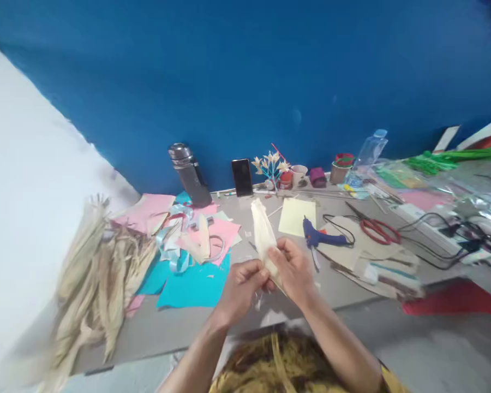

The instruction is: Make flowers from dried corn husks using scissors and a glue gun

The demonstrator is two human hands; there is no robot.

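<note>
A pale corn husk stands between my two hands over the front of the table, its broad end pointing away from me. My left hand pinches its lower edge between thumb and fingers. Higher up on the husk, my right hand grips it with the thumb pressed on its face. The two hands nearly touch. Just to the right lies a blue glue gun, and a pale yellow paper sheet is behind it. Blue paper lies left of my left hand.
Dried husks pile up at the left edge. A dark flask, a phone and a small husk-flower stem stand along the blue wall. Red-handled scissors, cables and a plastic bottle are on the right.
</note>
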